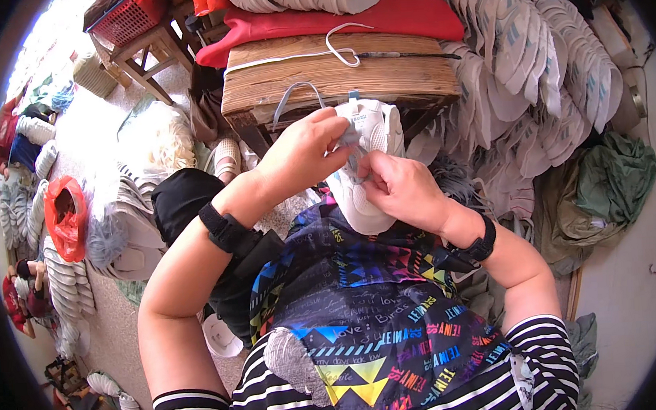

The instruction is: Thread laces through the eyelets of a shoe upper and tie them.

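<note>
A white sneaker upper (pixel 363 206) with grey-blue trim rests toe-down against my apron, its heel end at the edge of the wooden bench. My left hand (pixel 302 148) is closed on its left side by the lacing opening, thumb and fingers bent over the edge. My right hand (pixel 404 189) pinches a grey-blue shoelace at the eyelets, its fingertips partly hiding it. A loop of the same lace (pixel 289 96) stands up behind my left hand, over the bench front. The tongue (pixel 354 107) shows between my hands.
On the wooden bench (pixel 282 69) lie a white lace (pixel 337 50) and a thin dark-tipped tool (pixel 401 55). Red cloth (pixel 257 33) lies behind it. Stacked white uppers (pixel 510 51) crowd the right. A red basket (pixel 125 20), an orange bag (pixel 66 213) and more stacks (pixel 66 285) stand left.
</note>
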Motion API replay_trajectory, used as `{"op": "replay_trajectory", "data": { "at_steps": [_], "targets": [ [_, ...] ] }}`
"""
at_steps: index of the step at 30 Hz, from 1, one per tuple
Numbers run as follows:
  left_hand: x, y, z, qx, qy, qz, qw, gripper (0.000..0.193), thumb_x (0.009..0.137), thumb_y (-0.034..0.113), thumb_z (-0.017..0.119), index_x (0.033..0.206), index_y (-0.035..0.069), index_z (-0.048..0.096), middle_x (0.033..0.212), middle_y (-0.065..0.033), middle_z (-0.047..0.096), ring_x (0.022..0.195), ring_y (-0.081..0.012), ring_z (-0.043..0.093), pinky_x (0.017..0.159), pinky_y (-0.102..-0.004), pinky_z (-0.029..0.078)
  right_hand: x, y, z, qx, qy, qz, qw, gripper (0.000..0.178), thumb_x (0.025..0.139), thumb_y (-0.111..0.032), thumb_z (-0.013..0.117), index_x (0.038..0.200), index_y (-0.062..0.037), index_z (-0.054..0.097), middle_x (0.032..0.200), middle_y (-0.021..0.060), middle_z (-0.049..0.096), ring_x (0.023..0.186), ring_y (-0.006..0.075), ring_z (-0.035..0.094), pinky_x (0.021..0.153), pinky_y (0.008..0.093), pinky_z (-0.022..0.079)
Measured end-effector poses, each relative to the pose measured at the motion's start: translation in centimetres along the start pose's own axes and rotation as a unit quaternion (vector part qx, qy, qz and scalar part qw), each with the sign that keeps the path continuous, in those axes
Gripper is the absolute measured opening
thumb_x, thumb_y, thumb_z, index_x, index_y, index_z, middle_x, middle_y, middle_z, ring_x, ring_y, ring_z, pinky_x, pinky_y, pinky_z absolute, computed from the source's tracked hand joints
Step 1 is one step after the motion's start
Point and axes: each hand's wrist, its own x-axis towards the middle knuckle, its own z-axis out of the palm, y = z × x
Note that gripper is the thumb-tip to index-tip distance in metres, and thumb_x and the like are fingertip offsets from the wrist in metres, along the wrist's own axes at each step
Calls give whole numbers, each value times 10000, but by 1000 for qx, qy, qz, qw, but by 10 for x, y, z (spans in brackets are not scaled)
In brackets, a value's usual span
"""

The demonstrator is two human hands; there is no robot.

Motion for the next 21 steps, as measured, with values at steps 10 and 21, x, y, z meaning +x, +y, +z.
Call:
{"op": "replay_trajectory", "data": {
  "at_steps": [10,21],
  "targets": [
    [2,0,4,106,-73,34,991,180,752,96,687,892,22,601,896,-143,558,870,-357,601,738,-444,509,0,5,14,-23,54,-46,997,128,791,-96,675,868,-59,579,668,92,577,615,267,608,576,383,482],
    [5,-6,10,141,-97,31,985,163,766,142,657,857,17,603,886,-148,592,864,-351,621,749,-435,527,2,13,20,-80,107,-107,985,135,783,-78,676,838,-57,555,684,115,592,643,310,626,582,409,492]
  ]
}}
